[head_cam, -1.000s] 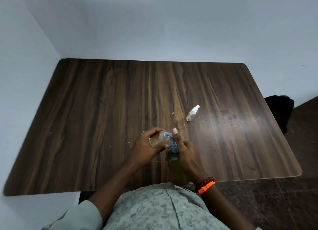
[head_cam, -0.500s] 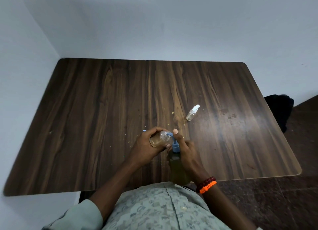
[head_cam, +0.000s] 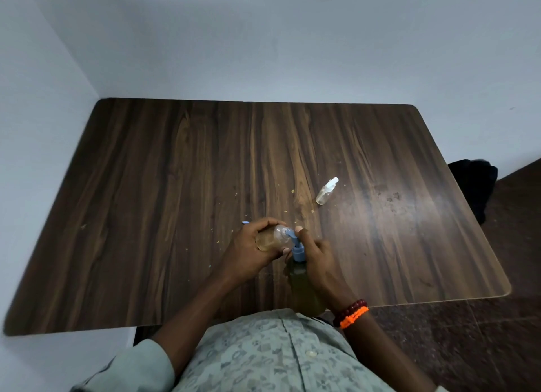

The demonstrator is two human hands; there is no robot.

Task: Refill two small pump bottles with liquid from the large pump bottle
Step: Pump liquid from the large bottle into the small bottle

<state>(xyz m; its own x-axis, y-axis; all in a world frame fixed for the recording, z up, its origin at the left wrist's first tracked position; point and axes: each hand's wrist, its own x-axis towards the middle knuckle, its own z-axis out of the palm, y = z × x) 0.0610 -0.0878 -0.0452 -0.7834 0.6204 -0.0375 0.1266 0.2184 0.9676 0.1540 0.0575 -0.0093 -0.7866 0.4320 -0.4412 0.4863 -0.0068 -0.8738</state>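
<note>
left hand (head_cam: 248, 249) grips a small clear plastic bottle (head_cam: 270, 237), tilted, its mouth at the blue pump spout (head_cam: 289, 234). right hand (head_cam: 317, 254) clasps the large amber-filled pump bottle (head_cam: 304, 289), index finger atop the pump. a second small clear bottle with white cap (head_cam: 327, 191) lies apart on the dark wooden table (head_cam: 146, 216)

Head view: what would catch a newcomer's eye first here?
Near the table's front edge, the left hand holds a small clear bottle tipped to the blue spout of the large pump bottle, which the right hand grips. A second small bottle with a white cap stands farther back on the dark wooden table.
</note>
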